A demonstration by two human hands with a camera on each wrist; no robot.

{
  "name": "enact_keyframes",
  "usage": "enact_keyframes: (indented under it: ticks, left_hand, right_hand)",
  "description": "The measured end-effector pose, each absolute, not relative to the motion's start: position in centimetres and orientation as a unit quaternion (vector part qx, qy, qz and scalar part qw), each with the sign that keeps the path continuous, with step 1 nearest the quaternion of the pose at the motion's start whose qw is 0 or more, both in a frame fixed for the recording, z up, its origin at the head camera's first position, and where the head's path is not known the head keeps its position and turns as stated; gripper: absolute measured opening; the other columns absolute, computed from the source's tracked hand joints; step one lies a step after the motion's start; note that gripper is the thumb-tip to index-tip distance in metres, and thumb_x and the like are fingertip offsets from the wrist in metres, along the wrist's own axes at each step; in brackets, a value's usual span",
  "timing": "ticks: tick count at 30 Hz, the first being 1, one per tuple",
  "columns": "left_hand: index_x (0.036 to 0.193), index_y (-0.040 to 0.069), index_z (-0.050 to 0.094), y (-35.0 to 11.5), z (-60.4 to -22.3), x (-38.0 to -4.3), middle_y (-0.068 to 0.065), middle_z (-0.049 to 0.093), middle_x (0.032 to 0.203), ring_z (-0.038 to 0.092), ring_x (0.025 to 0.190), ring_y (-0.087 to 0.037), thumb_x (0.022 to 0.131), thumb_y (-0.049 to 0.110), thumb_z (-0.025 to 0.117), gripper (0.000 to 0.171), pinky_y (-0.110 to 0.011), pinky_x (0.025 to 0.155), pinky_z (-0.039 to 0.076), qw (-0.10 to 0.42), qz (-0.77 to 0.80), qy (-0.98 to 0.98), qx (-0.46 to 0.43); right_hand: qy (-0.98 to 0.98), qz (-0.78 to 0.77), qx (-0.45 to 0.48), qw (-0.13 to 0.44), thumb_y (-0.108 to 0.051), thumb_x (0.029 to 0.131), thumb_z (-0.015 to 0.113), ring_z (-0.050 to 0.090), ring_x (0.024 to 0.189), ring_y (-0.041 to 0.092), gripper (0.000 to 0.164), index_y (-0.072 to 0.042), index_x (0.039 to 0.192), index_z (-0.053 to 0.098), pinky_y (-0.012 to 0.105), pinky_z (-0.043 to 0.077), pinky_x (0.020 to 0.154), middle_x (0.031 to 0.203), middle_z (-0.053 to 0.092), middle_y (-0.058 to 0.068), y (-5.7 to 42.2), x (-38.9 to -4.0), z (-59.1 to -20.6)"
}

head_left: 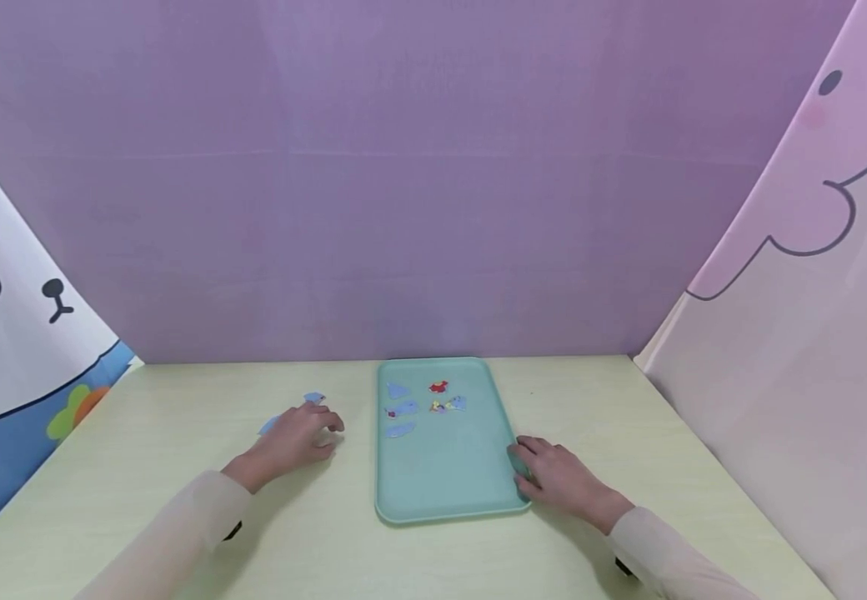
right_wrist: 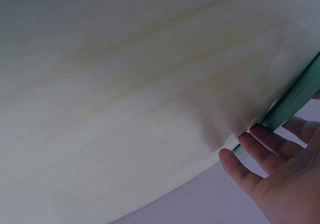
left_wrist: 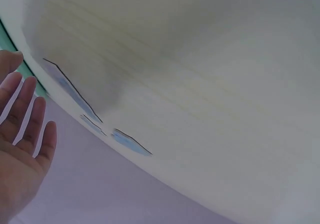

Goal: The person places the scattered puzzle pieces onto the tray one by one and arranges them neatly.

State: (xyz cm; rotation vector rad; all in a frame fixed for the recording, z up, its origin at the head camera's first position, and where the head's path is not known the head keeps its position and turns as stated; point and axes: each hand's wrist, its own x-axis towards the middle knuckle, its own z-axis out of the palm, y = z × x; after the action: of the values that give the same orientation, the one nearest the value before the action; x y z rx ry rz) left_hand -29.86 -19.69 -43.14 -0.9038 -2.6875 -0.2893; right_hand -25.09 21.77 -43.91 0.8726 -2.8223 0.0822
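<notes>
My left hand (head_left: 296, 439) is over the left part of the table, its fingers loosely bent and holding nothing. Partly hidden by it are flat light-blue cut-out pieces, one beyond the fingers (head_left: 314, 397) and another by the back of the hand (head_left: 268, 425). The left wrist view shows a long blue piece (left_wrist: 75, 91) with a dark edge and two smaller ones, including a blue piece (left_wrist: 131, 143). My right hand (head_left: 559, 479) rests at the right rim of a green tray (head_left: 448, 483), fingertips touching the rim.
On the tray's upper half lie several flat cut-outs: blue pieces (head_left: 402, 408) on the left, a red piece (head_left: 438, 387) and multicoloured pieces (head_left: 458, 403) to the right. A purple cloth (head_left: 433, 208) hangs behind the pale table (head_left: 606, 408), with printed cloths at both sides.
</notes>
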Motion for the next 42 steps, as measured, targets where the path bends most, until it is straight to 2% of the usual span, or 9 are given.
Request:
enact_keyframes:
  ticks: [9, 18, 28, 42]
  left_hand:
    - [0.093, 0.014, 0.068, -21.2, -42.9, -29.2, 0.004, 0.066, 0.092, 0.058, 0.086, -0.021, 0.071, 0.015, 0.073, 0.022, -0.037, 0.072, 0.047, 0.118, -0.106, -0.942, -0.296]
    - [0.090, 0.016, 0.067, -22.4, -42.9, -29.2, 0.005, 0.065, 0.088, 0.056, 0.082, -0.019, 0.067, 0.017, 0.076, 0.024, -0.037, 0.070, 0.046, 0.115, -0.104, -0.943, -0.295]
    - [0.095, 0.017, 0.066, -23.5, -42.5, -29.3, 0.004, 0.065, 0.096, 0.054, 0.090, -0.020, 0.068, 0.019, 0.076, 0.029, -0.044, 0.076, 0.045, 0.070, -0.119, -0.947, -0.290]
    - [0.097, 0.015, 0.066, -24.1, -42.0, -29.6, 0.002, 0.066, 0.097, 0.053, 0.092, -0.021, 0.069, 0.008, 0.074, 0.030, -0.046, 0.079, 0.045, 0.039, -0.154, -0.937, -0.312]
  right_hand:
    - [-0.951, 0.034, 0.294, 0.090, -0.025, 0.086, 0.058, 0.054, 0.111, 0.034, 0.041, -0.002, 0.119, 0.055, 0.047, 0.049, 0.082, 0.121, 0.055, 0.019, 21.8, -25.0, -43.8]
    - [-0.951, 0.030, 0.294, 0.094, -0.025, 0.086, 0.058, 0.054, 0.111, 0.033, 0.040, -0.002, 0.119, 0.055, 0.046, 0.049, 0.082, 0.121, 0.055, 0.018, 21.8, -25.1, -43.9]
    - [-0.948, 0.028, 0.301, 0.101, -0.025, 0.086, 0.059, 0.055, 0.110, 0.032, 0.040, -0.002, 0.118, 0.055, 0.046, 0.050, 0.080, 0.119, 0.056, 0.018, 21.9, -25.1, -44.0]
    - [-0.948, 0.030, 0.299, 0.101, -0.025, 0.086, 0.058, 0.054, 0.110, 0.032, 0.039, -0.002, 0.118, 0.055, 0.045, 0.049, 0.080, 0.120, 0.056, 0.017, 21.9, -25.1, -43.9]
